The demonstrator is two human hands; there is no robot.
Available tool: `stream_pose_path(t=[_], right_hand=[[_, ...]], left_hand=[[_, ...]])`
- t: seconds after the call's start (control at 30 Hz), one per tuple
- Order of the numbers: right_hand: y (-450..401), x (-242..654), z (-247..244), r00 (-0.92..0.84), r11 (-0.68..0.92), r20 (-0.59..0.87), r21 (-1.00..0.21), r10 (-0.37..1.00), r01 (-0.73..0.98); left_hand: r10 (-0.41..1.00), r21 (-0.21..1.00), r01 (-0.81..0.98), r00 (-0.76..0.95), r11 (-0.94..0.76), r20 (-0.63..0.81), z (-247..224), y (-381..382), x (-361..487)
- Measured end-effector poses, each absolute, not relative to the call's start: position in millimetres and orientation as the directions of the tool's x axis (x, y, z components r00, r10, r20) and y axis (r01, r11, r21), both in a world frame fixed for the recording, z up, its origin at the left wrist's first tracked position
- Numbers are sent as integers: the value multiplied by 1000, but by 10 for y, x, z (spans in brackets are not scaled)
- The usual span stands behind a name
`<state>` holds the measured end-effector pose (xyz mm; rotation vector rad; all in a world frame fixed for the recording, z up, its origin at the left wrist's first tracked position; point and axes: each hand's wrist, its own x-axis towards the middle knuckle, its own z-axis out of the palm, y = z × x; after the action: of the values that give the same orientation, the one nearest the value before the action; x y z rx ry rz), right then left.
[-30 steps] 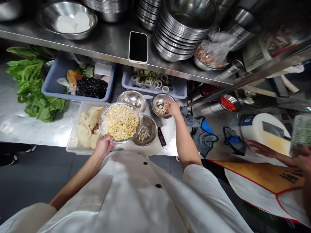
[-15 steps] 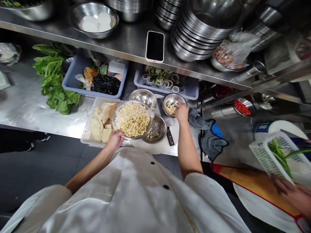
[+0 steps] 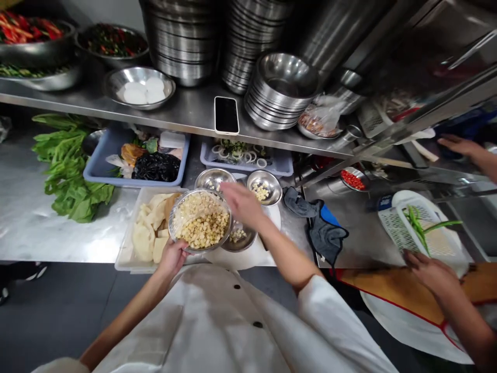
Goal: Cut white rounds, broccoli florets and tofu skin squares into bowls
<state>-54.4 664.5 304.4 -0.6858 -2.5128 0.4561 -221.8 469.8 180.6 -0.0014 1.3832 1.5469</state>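
My left hand (image 3: pixel 173 257) grips the rim of a steel bowl (image 3: pixel 205 250) tilted toward me. Small pale diced cubes (image 3: pixel 205 230) fill it, with clear plastic wrap (image 3: pixel 189 208) over part of them. Over the bowl's right side hovers my right hand (image 3: pixel 244 206), smeared by motion, so its fingers are unclear. A small steel bowl (image 3: pixel 275 185) with some cubes stands just beyond that hand. Another small bowl (image 3: pixel 225 177) with a few pieces sits behind the held bowl. Partly hidden beneath my right wrist, a third bowl (image 3: pixel 248 242) holds some bits.
At left, a white tub (image 3: pixel 121 256) holds pale slabs beside leafy greens (image 3: pixel 73 176). Blue trays (image 3: pixel 134 181) stand behind. Along the shelf (image 3: pixel 186 116) are a phone (image 3: pixel 227 115) and stacked bowls (image 3: pixel 279 98). Grey cloths (image 3: pixel 328 233) lie right, near another person's hand (image 3: pixel 430 269).
My right hand has moved left from the small bowl of cubes to the held bowl. The view has tilted up and shifted right. Another person's arm now shows at upper right.
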Motion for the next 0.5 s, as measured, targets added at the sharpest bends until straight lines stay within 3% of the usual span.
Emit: stream_pose_path(t=[0.07, 0.13, 0.17, 0.23, 0.3, 0.43, 0.5], right_hand=[[7387, -457, 3521, -618, 842, 572, -345, 539, 415], [8188, -400, 3988, -531, 838, 676, -255, 511, 483], [8556, -392, 4185, -552, 835, 667, -205, 501, 511], [9144, -411, 4476, -696, 833, 494, -115, 521, 541], [9477, -449, 4644, -755, 840, 389, -106, 528, 532], [9479, -467, 4873, -711, 856, 492, -170, 503, 488], [9251, -395, 4990, -686, 830, 506, -117, 523, 546]], left_hand=[[654, 739, -648, -480, 184, -584, 1823, 4654, -2255], [653, 738, -651, -482, 180, -584, 1819, 4604, -2298], [654, 736, -655, -484, 169, -581, 1809, 4575, -2320], [658, 733, -665, -491, 140, -571, 1774, 4509, -2367], [652, 739, -664, -510, 116, -561, 1731, 4435, -2417], [631, 766, -634, -553, 106, -544, 1681, 4299, -2512], [621, 771, -628, -564, 106, -544, 1689, 4245, -2549]])
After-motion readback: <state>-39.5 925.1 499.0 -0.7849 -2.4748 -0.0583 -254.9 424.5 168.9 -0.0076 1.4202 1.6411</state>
